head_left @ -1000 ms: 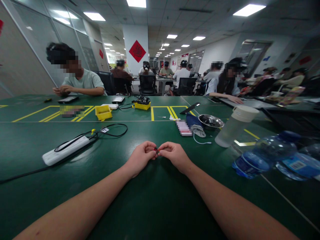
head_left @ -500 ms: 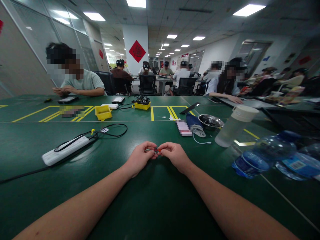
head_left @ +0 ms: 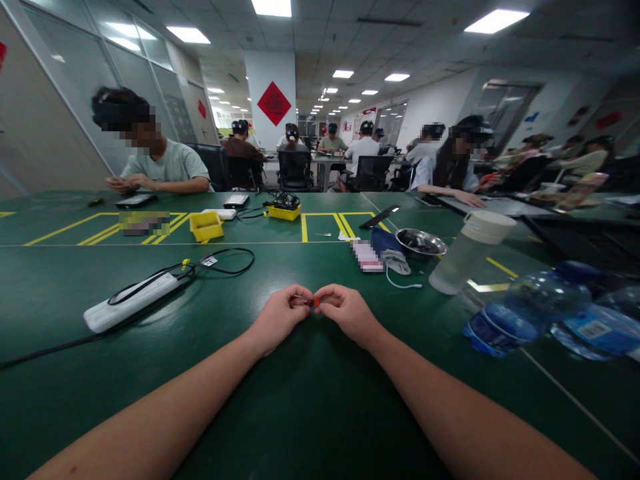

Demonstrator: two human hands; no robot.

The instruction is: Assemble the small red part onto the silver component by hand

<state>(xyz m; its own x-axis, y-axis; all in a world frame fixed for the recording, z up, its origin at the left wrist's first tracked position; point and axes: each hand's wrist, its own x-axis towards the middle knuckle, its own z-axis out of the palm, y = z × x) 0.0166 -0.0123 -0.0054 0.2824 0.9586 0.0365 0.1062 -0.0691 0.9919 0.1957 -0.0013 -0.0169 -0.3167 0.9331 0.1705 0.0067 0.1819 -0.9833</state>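
Observation:
My left hand (head_left: 286,312) and my right hand (head_left: 347,309) meet fingertip to fingertip above the green table (head_left: 310,400). Pinched in the left fingers is a small dark-red piece (head_left: 309,303), mostly hidden by the thumb. The right fingers close on a small orange-red piece (head_left: 317,303). Both pieces lie side by side between the fingertips, too small to name; whether they are joined I cannot tell.
A white power strip (head_left: 133,303) with a black cable lies to the left. On the right stand a frosted bottle (head_left: 457,260), a metal bowl (head_left: 421,243) and two plastic water bottles (head_left: 525,310). Yellow trays (head_left: 207,227) sit further back. Co-workers sit across the table.
My fingertips have shifted slightly around the small pieces, and more of the orange-red one shows. Both forearms stay in nearly the same place.

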